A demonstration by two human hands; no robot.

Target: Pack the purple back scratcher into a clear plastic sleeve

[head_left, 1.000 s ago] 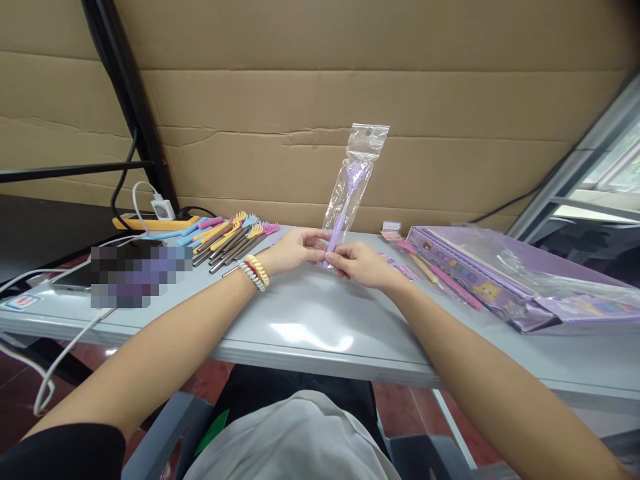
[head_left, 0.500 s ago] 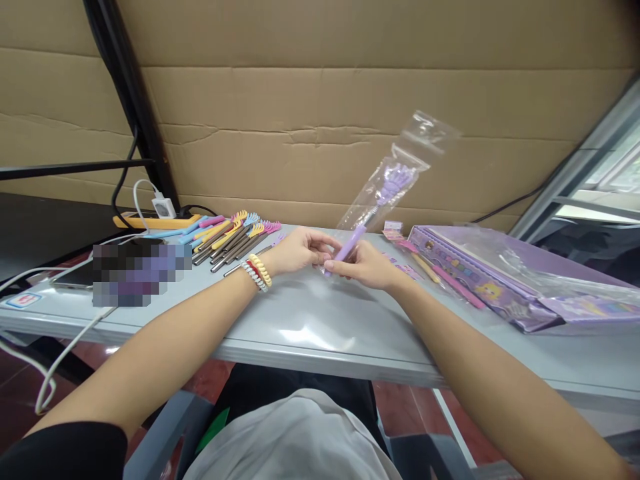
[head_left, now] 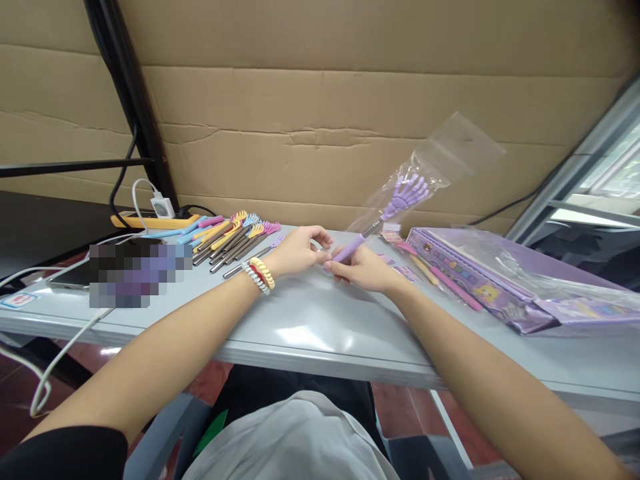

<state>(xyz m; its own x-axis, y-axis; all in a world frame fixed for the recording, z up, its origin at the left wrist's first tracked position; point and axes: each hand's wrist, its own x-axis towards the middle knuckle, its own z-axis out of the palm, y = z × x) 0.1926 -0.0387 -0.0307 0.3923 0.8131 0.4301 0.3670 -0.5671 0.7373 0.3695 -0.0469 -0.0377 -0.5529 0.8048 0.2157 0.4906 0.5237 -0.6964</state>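
A purple back scratcher [head_left: 349, 249] with a hand-shaped head and a metal shaft sits in a clear plastic bag [head_left: 457, 150]. My right hand [head_left: 363, 268] is closed around its handle, thumb on top, and the head points up and to the right. At the handle's lower end, the thumb and a finger of my left hand [head_left: 300, 250] pinch together, seemingly on the bag's bottom end; the index finger is lifted off. Beyond my left wrist lies a pile of loose back scratchers [head_left: 235, 240] in yellow, blue, pink and purple.
On the right lies a purple printed box [head_left: 465, 283] under clear plastic, with bagged pink and yellow scratchers [head_left: 453, 287] beside it. A phone [head_left: 75, 273], white cables and an orange power strip [head_left: 135, 220] are on the left. Cardboard [head_left: 320, 133] stands behind the grey table [head_left: 300, 327].
The bagged back scratcher has tilted further to the right and turned, so its purple hand now shows its full width and the bag's top lies flatter. My left index finger has lifted away.
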